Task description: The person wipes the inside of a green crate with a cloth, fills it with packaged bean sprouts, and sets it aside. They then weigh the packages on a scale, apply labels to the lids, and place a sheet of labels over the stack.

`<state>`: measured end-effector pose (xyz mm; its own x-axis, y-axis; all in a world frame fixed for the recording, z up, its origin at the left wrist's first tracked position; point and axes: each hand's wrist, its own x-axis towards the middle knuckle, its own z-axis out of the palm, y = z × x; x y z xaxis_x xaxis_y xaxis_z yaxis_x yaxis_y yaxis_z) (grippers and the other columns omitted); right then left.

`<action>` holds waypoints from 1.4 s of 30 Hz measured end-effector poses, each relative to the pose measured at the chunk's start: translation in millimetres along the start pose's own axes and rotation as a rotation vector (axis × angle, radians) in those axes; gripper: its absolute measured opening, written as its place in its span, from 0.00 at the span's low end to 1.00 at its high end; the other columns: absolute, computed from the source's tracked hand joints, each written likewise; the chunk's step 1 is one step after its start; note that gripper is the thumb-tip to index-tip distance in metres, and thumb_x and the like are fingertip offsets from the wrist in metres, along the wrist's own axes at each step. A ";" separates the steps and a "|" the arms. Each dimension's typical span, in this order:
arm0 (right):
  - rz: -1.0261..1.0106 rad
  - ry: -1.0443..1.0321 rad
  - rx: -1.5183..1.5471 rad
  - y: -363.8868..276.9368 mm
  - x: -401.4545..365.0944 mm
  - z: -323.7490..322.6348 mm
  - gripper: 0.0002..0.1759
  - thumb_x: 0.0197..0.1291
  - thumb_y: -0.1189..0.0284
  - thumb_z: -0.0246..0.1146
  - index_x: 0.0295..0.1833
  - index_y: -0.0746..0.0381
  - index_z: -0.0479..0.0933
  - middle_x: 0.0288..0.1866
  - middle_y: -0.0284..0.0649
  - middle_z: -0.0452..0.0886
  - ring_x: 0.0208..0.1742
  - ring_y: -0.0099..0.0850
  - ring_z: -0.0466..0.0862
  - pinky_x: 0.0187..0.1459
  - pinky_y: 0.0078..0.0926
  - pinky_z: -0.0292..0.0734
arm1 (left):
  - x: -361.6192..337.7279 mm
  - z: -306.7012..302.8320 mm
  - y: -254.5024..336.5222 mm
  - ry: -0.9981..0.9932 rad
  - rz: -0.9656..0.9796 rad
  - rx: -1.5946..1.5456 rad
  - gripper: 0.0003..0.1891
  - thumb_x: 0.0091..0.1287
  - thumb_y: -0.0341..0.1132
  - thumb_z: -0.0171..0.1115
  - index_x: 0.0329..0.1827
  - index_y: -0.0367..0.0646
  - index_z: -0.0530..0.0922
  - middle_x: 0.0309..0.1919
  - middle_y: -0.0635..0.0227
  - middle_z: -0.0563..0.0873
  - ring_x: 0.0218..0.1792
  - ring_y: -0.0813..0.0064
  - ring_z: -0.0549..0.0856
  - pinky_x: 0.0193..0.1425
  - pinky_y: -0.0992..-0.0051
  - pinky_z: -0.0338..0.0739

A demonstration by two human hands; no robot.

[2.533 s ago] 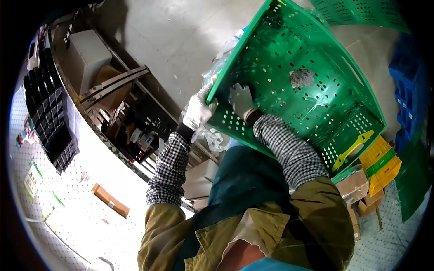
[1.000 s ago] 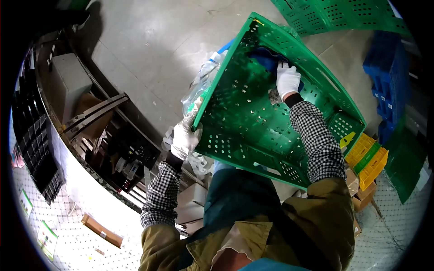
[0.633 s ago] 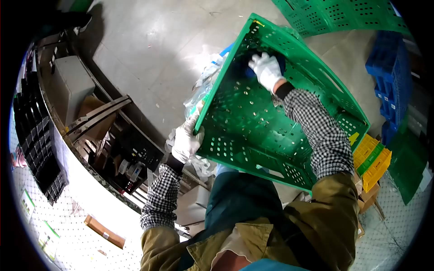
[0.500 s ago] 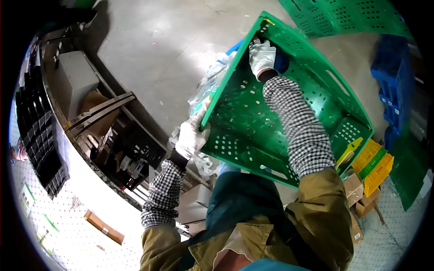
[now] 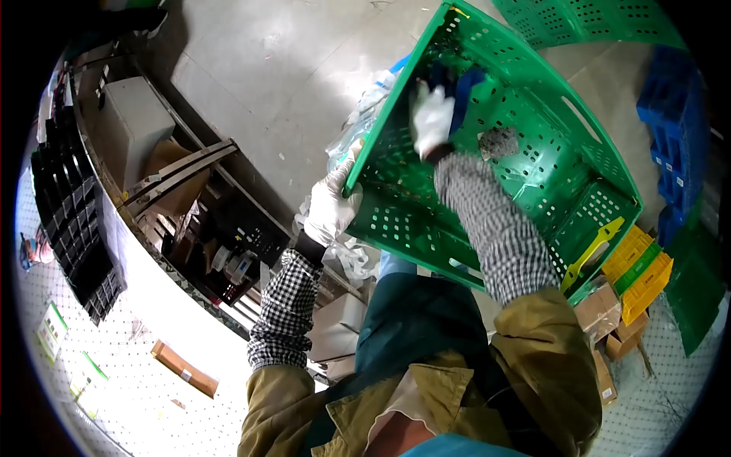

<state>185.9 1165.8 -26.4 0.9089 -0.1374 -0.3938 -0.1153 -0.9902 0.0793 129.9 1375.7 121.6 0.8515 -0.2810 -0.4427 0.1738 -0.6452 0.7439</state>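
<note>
The right hand (image 5: pixel 431 118), in a white glove, is held deep inside the green crate (image 5: pixel 518 87), toward its far left corner. It is blurred, so how far its fingers are bent, and whether anything is gripped, cannot be told. A dark blue, cloth-like piece (image 5: pixel 464 95) is seen right beside it, against the crate's inner surface; whether it is held or merely touched is unclear.

By the left hand (image 5: pixel 333 206), also gloved, the crate's left rim is clasped, the fingers closed around the edge; the crate is presumably steadied this way while the other arm is kept free to reach inside. The crate's opening is turned up toward the wearer, by which the interior is apparently left within reach.

On the crate's inner face, a rough grey patch (image 5: pixel 499 142) is seen, apart from the right hand. Clear plastic (image 5: pixel 364 114) is bunched along the outer left side. Beyond the near right corner, a yellow crate (image 5: pixel 643 278) is set beside cardboard boxes (image 5: pixel 598 308). Farther right, blue pallets (image 5: pixel 670 145) are seen on edge, perhaps stood so to save floor space.
</note>
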 end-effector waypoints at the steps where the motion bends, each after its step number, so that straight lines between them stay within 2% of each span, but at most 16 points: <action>1: -0.230 -0.203 -0.166 -14.8 -35.7 -25.4 0.18 0.63 0.65 0.50 0.57 0.48 0.74 0.60 0.30 0.72 0.56 0.33 0.70 0.42 0.38 0.69 | 2.2 0.3 -0.6 0.013 0.033 0.020 0.27 0.57 0.21 0.57 0.64 0.43 0.71 0.37 0.62 0.84 0.39 0.80 0.79 0.47 0.79 0.74; 3: -0.648 0.083 -0.141 -49.5 -110.3 55.6 0.24 0.62 0.65 0.49 0.65 0.45 0.69 0.65 0.28 0.69 0.55 0.36 0.71 0.43 0.44 0.68 | -0.7 -1.5 0.8 -0.024 -0.020 -0.044 0.28 0.57 0.19 0.56 0.64 0.41 0.70 0.42 0.63 0.85 0.43 0.81 0.79 0.50 0.81 0.73; 4: -0.651 -0.097 0.082 -49.0 -121.0 37.7 0.24 0.62 0.64 0.50 0.65 0.47 0.69 0.64 0.27 0.71 0.53 0.38 0.72 0.43 0.45 0.67 | -1.4 3.2 -8.1 0.018 0.025 -0.047 0.28 0.56 0.20 0.56 0.64 0.43 0.71 0.43 0.58 0.84 0.44 0.75 0.81 0.50 0.79 0.74; 6: -0.715 0.166 -0.048 -24.9 -96.9 38.6 0.24 0.61 0.64 0.51 0.64 0.51 0.70 0.56 0.29 0.76 0.50 0.35 0.73 0.40 0.41 0.67 | 1.7 15.1 -42.3 0.104 0.124 -0.043 0.28 0.54 0.24 0.58 0.63 0.46 0.72 0.45 0.49 0.82 0.46 0.61 0.85 0.50 0.74 0.76; 9: -0.157 -0.007 -0.093 11.6 -28.4 4.5 0.08 0.65 0.71 0.47 0.42 0.53 0.72 0.38 0.34 0.77 0.31 0.31 0.73 0.27 0.30 0.66 | 0.6 6.7 -19.4 0.044 0.047 -0.013 0.29 0.54 0.24 0.59 0.63 0.46 0.71 0.47 0.48 0.82 0.49 0.58 0.83 0.52 0.72 0.76; 13: -0.122 -0.056 -0.021 -37.0 -69.4 -16.5 0.16 0.61 0.66 0.51 0.54 0.47 0.75 0.57 0.32 0.73 0.50 0.32 0.73 0.41 0.35 0.69 | 2.9 1.8 -13.5 0.042 0.047 -0.004 0.31 0.53 0.25 0.59 0.65 0.45 0.70 0.45 0.45 0.81 0.48 0.55 0.83 0.51 0.70 0.76; 16: -0.649 -0.185 -0.046 -47.2 -118.0 9.8 0.22 0.62 0.67 0.51 0.62 0.46 0.71 0.60 0.28 0.71 0.56 0.34 0.72 0.42 0.36 0.69 | 4.8 5.5 -20.2 0.071 0.141 -0.042 0.31 0.53 0.25 0.59 0.65 0.46 0.69 0.46 0.45 0.80 0.48 0.54 0.83 0.52 0.71 0.75; 18: -0.638 -0.105 -0.082 -33.2 -99.3 -1.3 0.21 0.62 0.68 0.51 0.61 0.44 0.72 0.57 0.26 0.73 0.55 0.34 0.72 0.40 0.35 0.69 | 1.4 1.6 -11.1 -0.014 0.006 -0.030 0.33 0.55 0.15 0.54 0.67 0.43 0.68 0.58 0.61 0.79 0.56 0.82 0.74 0.61 0.82 0.65; 20: -0.448 -0.005 -0.124 -31.9 -75.6 -16.7 0.20 0.63 0.69 0.50 0.59 0.40 0.74 0.56 0.26 0.74 0.54 0.34 0.73 0.41 0.37 0.69 | 4.5 0.5 -11.3 0.060 0.160 -0.007 0.32 0.54 0.26 0.59 0.66 0.45 0.67 0.43 0.45 0.81 0.45 0.58 0.84 0.50 0.71 0.76; 24: -0.506 0.107 0.209 -44.7 -126.3 38.9 0.12 0.61 0.67 0.51 0.44 0.45 0.80 0.48 0.31 0.76 0.51 0.36 0.73 0.41 0.40 0.68 | -0.3 4.1 -16.3 0.077 0.114 0.004 0.25 0.55 0.28 0.60 0.59 0.41 0.73 0.38 0.48 0.84 0.39 0.58 0.86 0.46 0.68 0.77; 28: -0.540 -0.063 0.228 60.1 -177.0 48.9 0.12 0.54 0.68 0.57 0.44 0.44 0.81 0.48 0.30 0.76 0.49 0.36 0.74 0.40 0.36 0.72 | -0.7 3.1 -12.0 -0.018 0.082 -0.018 0.30 0.58 0.20 0.54 0.67 0.38 0.66 0.63 0.56 0.74 0.62 0.69 0.75 0.63 0.78 0.66; 29: -0.354 -0.194 0.302 92.2 -186.7 58.1 0.13 0.52 0.69 0.58 0.41 0.44 0.81 0.46 0.30 0.77 0.48 0.36 0.75 0.41 0.35 0.72 | -0.7 3.2 -12.7 -0.022 0.071 -0.063 0.30 0.58 0.19 0.53 0.67 0.39 0.65 0.63 0.57 0.74 0.62 0.70 0.75 0.63 0.78 0.66; 32: 0.127 0.341 0.284 210.4 -208.7 85.8 0.16 0.49 0.74 0.56 0.43 0.46 0.81 0.43 0.35 0.76 0.45 0.39 0.75 0.39 0.38 0.73 | 0.0 6.6 -19.7 -0.018 0.003 -0.145 0.31 0.58 0.18 0.52 0.68 0.40 0.65 0.62 0.60 0.76 0.59 0.76 0.76 0.61 0.80 0.68; 36: 1.000 0.394 0.234 330.8 -167.0 63.0 0.16 0.51 0.69 0.59 0.48 0.58 0.75 0.44 0.47 0.77 0.46 0.51 0.78 0.44 0.47 0.76 | -0.6 4.7 -16.7 -0.010 0.028 -0.014 0.31 0.59 0.19 0.54 0.69 0.42 0.64 0.46 0.61 0.83 0.37 0.81 0.79 0.45 0.81 0.74; 39: 1.009 0.135 0.027 341.4 -118.1 119.1 0.10 0.53 0.64 0.60 0.38 0.57 0.78 0.38 0.40 0.78 0.39 0.37 0.81 0.38 0.35 0.79 | -1.6 6.4 -18.7 0.019 0.054 -0.008 0.29 0.60 0.20 0.55 0.68 0.40 0.66 0.40 0.63 0.83 0.35 0.81 0.79 0.43 0.81 0.75; 42: 0.469 0.076 -0.033 251.7 -131.0 57.0 0.10 0.51 0.69 0.57 0.41 0.55 0.78 0.39 0.36 0.78 0.42 0.37 0.78 0.34 0.39 0.76 | -1.2 5.1 -23.5 0.016 0.082 -0.035 0.24 0.62 0.20 0.57 0.63 0.37 0.71 0.37 0.69 0.82 0.34 0.83 0.76 0.41 0.82 0.74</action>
<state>15.0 933.1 -7.0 0.7889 -0.5656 -0.2405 -0.5083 -0.8204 0.2620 122.3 1387.6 102.1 0.8714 -0.3204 -0.3716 0.1199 -0.5953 0.7945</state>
